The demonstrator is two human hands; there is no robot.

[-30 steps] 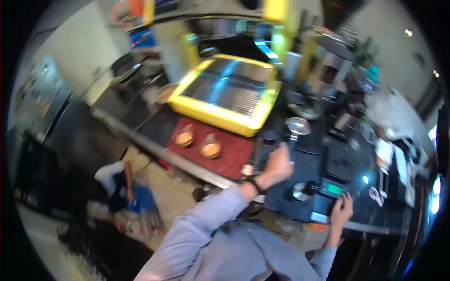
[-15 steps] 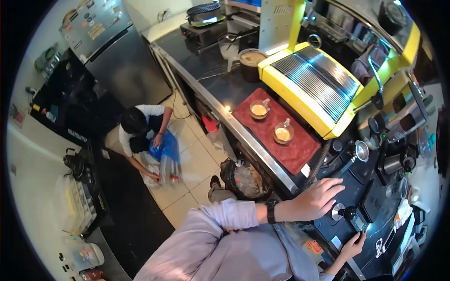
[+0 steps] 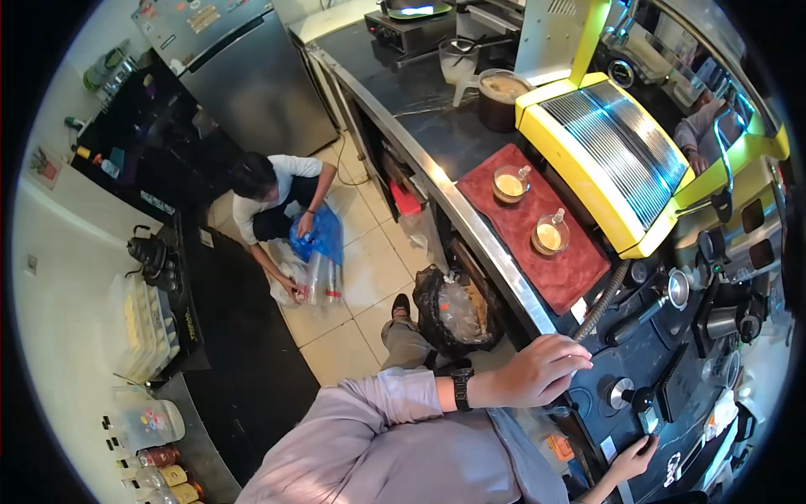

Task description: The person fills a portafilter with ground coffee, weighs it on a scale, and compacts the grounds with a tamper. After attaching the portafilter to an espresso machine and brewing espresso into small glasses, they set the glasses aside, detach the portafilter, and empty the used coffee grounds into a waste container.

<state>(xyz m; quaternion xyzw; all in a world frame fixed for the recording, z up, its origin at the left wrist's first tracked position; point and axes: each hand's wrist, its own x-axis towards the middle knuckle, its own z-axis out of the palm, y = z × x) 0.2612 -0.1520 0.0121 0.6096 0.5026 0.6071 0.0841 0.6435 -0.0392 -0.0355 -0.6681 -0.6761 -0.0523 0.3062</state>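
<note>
My left hand (image 3: 537, 371), with a black watch on the wrist, hovers in front of the counter's edge. Its fingers are curled closed, and nothing shows in them. At the lower right, my right hand (image 3: 631, 460) has its fingertips closed at the near end of a small grey device with a screen (image 3: 647, 419). Just beyond this device lies a coffee tamper (image 3: 621, 393) with a black handle. A portafilter (image 3: 677, 288) rests farther back. Two glass cups of coffee (image 3: 510, 184) (image 3: 550, 236) stand on a red cloth (image 3: 571, 282).
A yellow espresso machine (image 3: 603, 160) stands behind the cloth, near a dark jug (image 3: 502, 101). On the floor sits a black rubbish bag (image 3: 431, 315). Farther left a person (image 3: 267, 197) crouches over a blue bag (image 3: 319, 239) and clear plastic cups (image 3: 319, 279).
My left hand has drawn back leftward, and its spread fingers have curled closed. My right hand stays by the small device. The whole view has shifted.
</note>
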